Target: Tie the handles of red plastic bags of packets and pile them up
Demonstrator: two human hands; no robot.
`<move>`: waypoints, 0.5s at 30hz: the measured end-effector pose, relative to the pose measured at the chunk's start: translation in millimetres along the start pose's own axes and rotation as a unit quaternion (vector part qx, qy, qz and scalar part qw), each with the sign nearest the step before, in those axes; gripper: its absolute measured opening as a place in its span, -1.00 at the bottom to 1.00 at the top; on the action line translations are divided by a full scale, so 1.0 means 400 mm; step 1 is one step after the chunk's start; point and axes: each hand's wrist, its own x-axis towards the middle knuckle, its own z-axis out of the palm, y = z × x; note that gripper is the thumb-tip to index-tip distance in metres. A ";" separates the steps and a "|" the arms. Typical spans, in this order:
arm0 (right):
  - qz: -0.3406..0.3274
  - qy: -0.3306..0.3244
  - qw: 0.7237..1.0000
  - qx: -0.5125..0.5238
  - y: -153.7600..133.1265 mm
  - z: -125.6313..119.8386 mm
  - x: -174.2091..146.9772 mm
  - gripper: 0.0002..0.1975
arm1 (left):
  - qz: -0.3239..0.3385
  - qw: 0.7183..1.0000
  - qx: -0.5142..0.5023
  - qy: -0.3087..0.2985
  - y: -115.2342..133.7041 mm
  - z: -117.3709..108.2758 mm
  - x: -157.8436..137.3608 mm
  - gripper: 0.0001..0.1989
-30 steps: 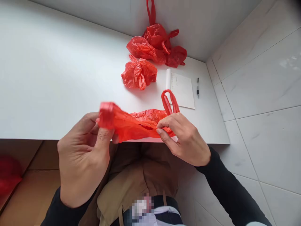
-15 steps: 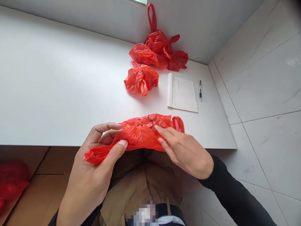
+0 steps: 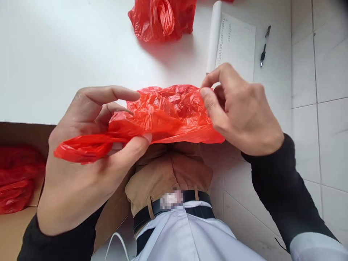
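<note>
Red plastic bag [image 3: 168, 125] is hanging crumpled between your two hands, at the near edge of the white surface [image 3: 67, 54]. At the far left, another red bag [image 3: 16, 181] is lying lower than the surface, on what is looking like brown cardboard [image 3: 16, 232]; the view is cutting off its side, and its contents are not showing. Your left hand [image 3: 78, 192] is gripping the plastic bag loosely, the thumb at the near edge and the index finger at the far rim, while one gathered end [image 3: 84, 146] is resting across the palm. Probably you are holding it so for keeping the thin film spread. The lower fingers are partly hiding behind the plastic, so I cannot tell how firmly they are pressing. Further right, a bunched bag [image 3: 160, 21] is sitting on the surface, its top going out of view. Your right hand [image 3: 244, 112] is pinching the plastic bag's right side between thumb and index finger, perhaps for steadying it; the other fingers are curling out of sight. Behind this hand, a notepad [image 3: 239, 43] is lying partly covered, its small marks being too fine for reading. Rightmost, a pen [image 3: 263, 50] is lying just beside the notepad, likely for staying within reach.
</note>
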 end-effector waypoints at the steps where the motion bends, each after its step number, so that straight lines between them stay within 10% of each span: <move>1: 0.000 0.021 1.000 -0.001 -0.004 -0.006 -0.002 -0.88 | 0.020 0.998 0.051 -0.016 -0.005 -0.001 0.004 -0.66; 8: -0.148 -0.154 0.974 0.074 -0.054 -0.012 -0.024 -0.79 | 0.026 0.992 0.110 0.057 -0.020 0.022 0.044 -0.76; 15: -0.039 -0.169 0.980 -0.100 -0.036 0.020 -0.015 -0.46 | -0.021 0.998 0.033 0.052 -0.003 0.007 0.043 -0.50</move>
